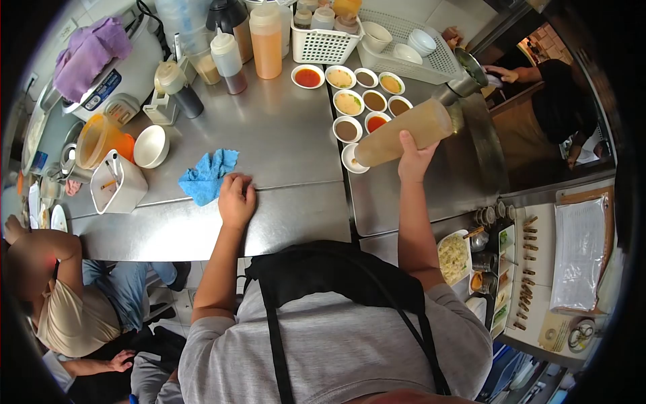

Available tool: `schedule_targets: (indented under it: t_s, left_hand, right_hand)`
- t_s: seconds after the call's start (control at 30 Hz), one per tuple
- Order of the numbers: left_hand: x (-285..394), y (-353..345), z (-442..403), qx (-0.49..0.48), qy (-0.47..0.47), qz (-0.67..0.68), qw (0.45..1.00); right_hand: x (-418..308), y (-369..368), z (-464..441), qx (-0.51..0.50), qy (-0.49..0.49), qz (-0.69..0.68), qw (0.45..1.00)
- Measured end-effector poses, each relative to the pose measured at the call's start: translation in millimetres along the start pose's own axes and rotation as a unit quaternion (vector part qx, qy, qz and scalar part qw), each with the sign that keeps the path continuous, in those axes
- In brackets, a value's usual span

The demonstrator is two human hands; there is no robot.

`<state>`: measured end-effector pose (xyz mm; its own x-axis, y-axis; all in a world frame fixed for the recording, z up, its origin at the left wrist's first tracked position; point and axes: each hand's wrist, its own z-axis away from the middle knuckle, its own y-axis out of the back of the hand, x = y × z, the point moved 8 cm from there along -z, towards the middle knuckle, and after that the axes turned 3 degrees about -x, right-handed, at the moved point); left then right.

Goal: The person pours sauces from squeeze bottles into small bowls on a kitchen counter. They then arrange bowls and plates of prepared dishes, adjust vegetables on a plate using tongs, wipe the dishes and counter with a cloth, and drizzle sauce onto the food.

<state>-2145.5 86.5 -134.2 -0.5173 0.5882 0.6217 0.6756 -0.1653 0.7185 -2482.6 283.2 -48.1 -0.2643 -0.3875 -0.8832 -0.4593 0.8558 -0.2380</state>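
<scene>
My right hand [414, 158] is wrapped round a large squeeze bottle [407, 132] of tan sauce. The bottle is tipped far over, its narrow end down at a small white bowl [350, 163] with a little sauce inside. Beyond it stand several more small bowls: a brown-filled one [347, 129], a red one [377, 121], and a pale yellow one [348, 103] with green bits. On the steel counter [289, 209], my left hand [237, 200] rests with curled fingers, right beside a crumpled blue cloth [207, 176]; its fingertips are partly hidden.
Squeeze bottles [266, 42] and a white basket [326, 44] line the back. At left are a white bowl [151, 146], a white container [118, 183] and an orange tub [101, 140]. A co-worker [558, 101] holds a metal pot [468, 75]. People sit at lower left.
</scene>
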Motion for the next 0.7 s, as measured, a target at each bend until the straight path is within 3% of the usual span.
schedule_targets:
  t_s: [0.17,0.27,0.47,0.7]
  left_hand:
    - [6,3,-1,0.011,-0.024,-0.013,1.0]
    - [-1,-1,0,-0.008,0.012,-0.003,1.0]
    - [-1,-1,0,-0.01,0.003,-0.006,1.0]
    - [2,0,0,-0.007,0.004,-0.006,1.0]
  right_hand:
    - [-3,6,-4,0.011,-0.001,0.004,1.0]
    - [-7,1,-5,0.004,-0.017,0.012,1.0]
    - [-17,-18,-3,-0.057,0.03,0.05,0.997]
    - [-13,-27,-9,-0.081,0.014,0.063,0.995]
